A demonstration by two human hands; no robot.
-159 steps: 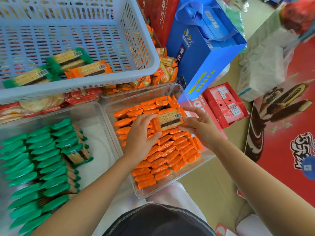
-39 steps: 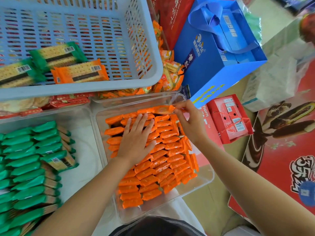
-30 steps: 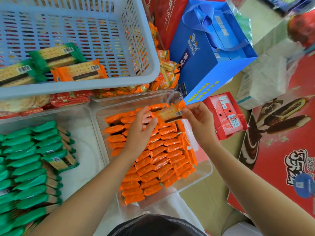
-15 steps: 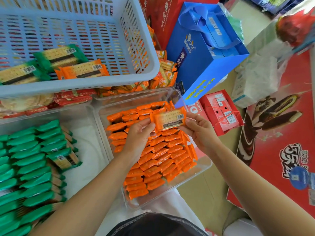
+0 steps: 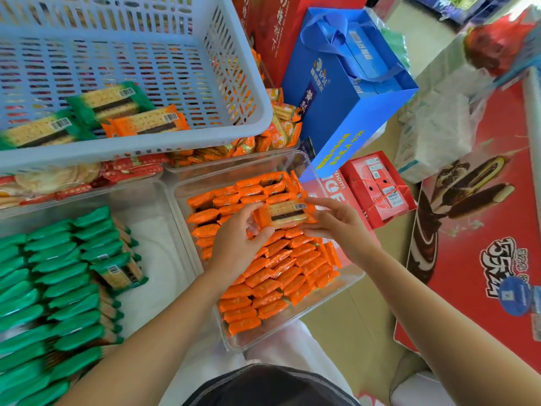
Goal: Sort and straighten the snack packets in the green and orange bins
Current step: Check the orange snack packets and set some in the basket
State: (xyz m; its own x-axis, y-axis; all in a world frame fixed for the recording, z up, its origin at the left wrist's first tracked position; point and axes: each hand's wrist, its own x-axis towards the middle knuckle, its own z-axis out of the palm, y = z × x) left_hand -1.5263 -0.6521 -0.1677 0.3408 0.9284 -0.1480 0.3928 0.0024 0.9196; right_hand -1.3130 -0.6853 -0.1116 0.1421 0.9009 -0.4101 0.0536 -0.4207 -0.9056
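Basket (image 5: pixel 146 145) blocks far side; right strip of green bin (image 5: pixel 159 259) free.

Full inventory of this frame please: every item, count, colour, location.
held orange packet: 1, orange, above the right bin, between both hands
orange packets: many, orange, in rows in the right clear bin
green packets: many, green, in rows in the left clear bin
basket: 1, pale blue, top left
basket green packets: 2, green, inside the basket
basket orange packet: 1, orange, inside the basket
gift bag: 1, blue, right of the basket
small boxes: count unclear, red, right of the orange bin
large carton: 1, red, far right
left hand: pinches the held packet's left end
right hand: pinches its right end
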